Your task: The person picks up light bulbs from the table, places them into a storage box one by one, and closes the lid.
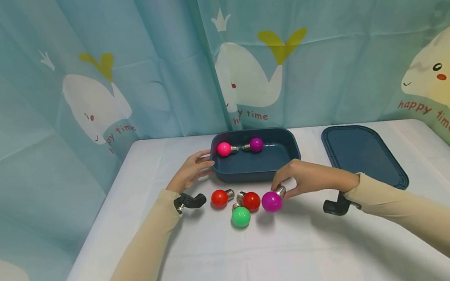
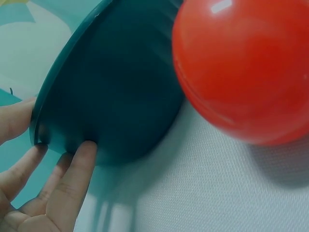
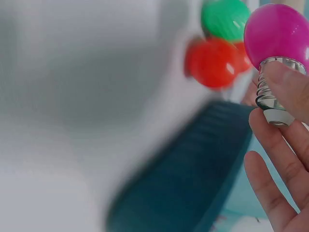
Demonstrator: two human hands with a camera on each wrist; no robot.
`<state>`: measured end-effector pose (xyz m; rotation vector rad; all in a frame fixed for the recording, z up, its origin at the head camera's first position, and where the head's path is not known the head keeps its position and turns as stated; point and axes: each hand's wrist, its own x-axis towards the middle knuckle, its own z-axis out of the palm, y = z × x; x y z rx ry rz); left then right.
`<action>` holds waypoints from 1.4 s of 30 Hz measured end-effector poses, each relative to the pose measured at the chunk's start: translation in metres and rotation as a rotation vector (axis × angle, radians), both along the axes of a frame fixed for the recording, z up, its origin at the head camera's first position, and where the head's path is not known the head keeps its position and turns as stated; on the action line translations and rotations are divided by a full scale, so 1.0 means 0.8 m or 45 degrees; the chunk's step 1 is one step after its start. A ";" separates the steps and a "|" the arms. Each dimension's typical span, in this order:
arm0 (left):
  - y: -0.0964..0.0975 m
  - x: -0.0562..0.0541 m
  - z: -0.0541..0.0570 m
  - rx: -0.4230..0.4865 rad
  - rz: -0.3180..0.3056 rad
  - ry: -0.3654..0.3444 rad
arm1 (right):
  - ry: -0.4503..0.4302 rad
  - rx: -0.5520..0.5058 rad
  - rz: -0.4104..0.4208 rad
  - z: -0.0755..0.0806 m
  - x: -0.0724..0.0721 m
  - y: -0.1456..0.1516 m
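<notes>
My right hand (image 1: 311, 176) pinches a purple light bulb (image 1: 272, 201) by its silver screw base, the round globe facing away from the palm. In the right wrist view, the thumb lies across the threads of this bulb (image 3: 276, 34). At the left end of a dark blue box (image 1: 255, 175), my left hand (image 1: 190, 171) touches the outer wall and rim with fairly straight fingers. Inside the box lie a pink bulb (image 1: 224, 149) and another purple bulb (image 1: 256, 144). In front of it are a red bulb (image 1: 219, 198), a second red bulb (image 1: 252, 201) and a green bulb (image 1: 241, 217).
A dark blue lid (image 1: 365, 153) lies flat to the right of the box. The white cloth-covered table (image 1: 242, 271) extends toward me. Behind it hangs a blue-green curtain (image 1: 176, 94) with whale prints.
</notes>
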<state>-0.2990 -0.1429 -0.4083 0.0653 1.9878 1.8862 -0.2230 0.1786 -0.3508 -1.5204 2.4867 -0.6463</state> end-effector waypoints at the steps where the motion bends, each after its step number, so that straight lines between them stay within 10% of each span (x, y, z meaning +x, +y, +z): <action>1: 0.000 0.000 0.000 -0.004 0.003 -0.003 | 0.019 0.000 -0.007 0.007 -0.003 0.001; 10: -0.001 -0.002 0.000 -0.007 0.020 0.005 | 0.084 0.043 -0.130 0.067 -0.044 -0.004; 18: -0.002 0.000 0.000 0.003 0.010 0.013 | 0.127 0.026 -0.158 0.084 -0.087 -0.027; 42: -0.002 0.003 -0.004 0.011 -0.010 0.033 | -0.067 0.072 -0.199 -0.002 -0.179 -0.101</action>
